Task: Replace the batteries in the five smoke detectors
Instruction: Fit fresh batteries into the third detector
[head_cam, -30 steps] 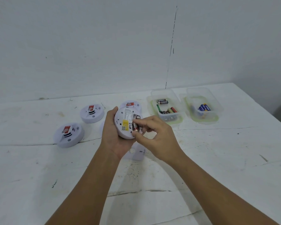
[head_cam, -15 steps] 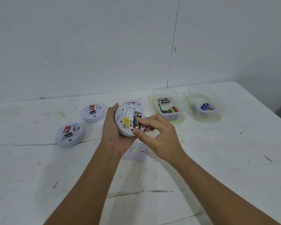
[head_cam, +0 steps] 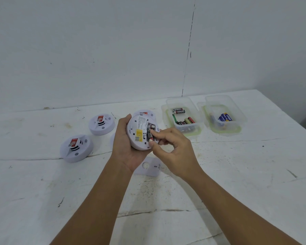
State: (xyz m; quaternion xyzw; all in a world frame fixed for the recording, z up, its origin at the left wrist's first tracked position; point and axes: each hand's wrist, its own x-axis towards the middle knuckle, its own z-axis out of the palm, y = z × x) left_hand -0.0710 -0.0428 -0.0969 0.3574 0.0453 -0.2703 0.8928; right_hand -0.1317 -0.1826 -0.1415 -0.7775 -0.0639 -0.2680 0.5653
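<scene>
My left hand point(head_cam: 126, 147) grips a white smoke detector point(head_cam: 139, 133) above the table, its back turned up with a yellow label and an open battery bay. A black battery point(head_cam: 150, 133) lies in that bay. My right hand point(head_cam: 173, 149) pinches this battery between thumb and forefinger. Three more detectors lie face up on the table: one at the left point(head_cam: 76, 148), one behind it point(head_cam: 101, 123), and one point(head_cam: 146, 114) mostly hidden behind the held one.
A white mounting plate point(head_cam: 149, 168) lies on the table point(head_cam: 237, 174) under my hands. Two clear tubs stand at the back right: one point(head_cam: 181, 117) with black, red and green batteries, the other point(head_cam: 223, 115) with blue ones. A wall rises behind.
My right fingers have shifted slightly on the battery in the bay. The held detector stays in about the same place.
</scene>
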